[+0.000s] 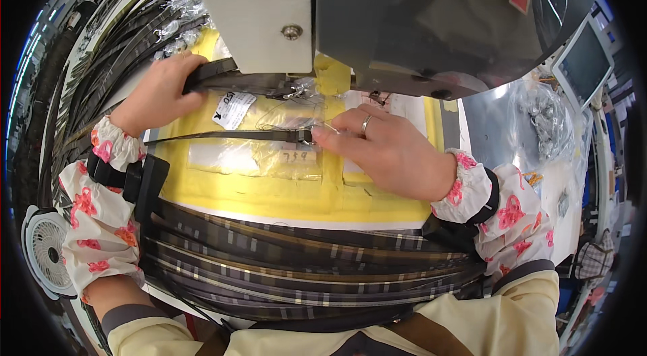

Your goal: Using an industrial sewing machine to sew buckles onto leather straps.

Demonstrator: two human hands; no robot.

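My left hand point(165, 92) is closed around a bundled dark strap point(214, 70) at the left of the sewing machine head. My right hand point(391, 150), with a ring on one finger, pinches at the metal-buckled end of a narrow dark strap point(242, 134). That strap runs left across the yellow-taped work plate point(236, 198), passing below my left hand. Loose thread point(286, 108) curls beside the right fingertips. Between the hands, a white printed label point(234, 108) lies on the clear film of the plate. What exactly sits between the right fingertips is partly hidden.
The grey and dark sewing machine head point(418, 19) overhangs the far side. Plaid straps point(303, 262) lie across my front. More straps point(121, 39), with plastic-wrapped ends, are heaped at far left. A fan point(48, 253), a screen point(585, 59) and clear plastic wrap point(549, 117) stand around.
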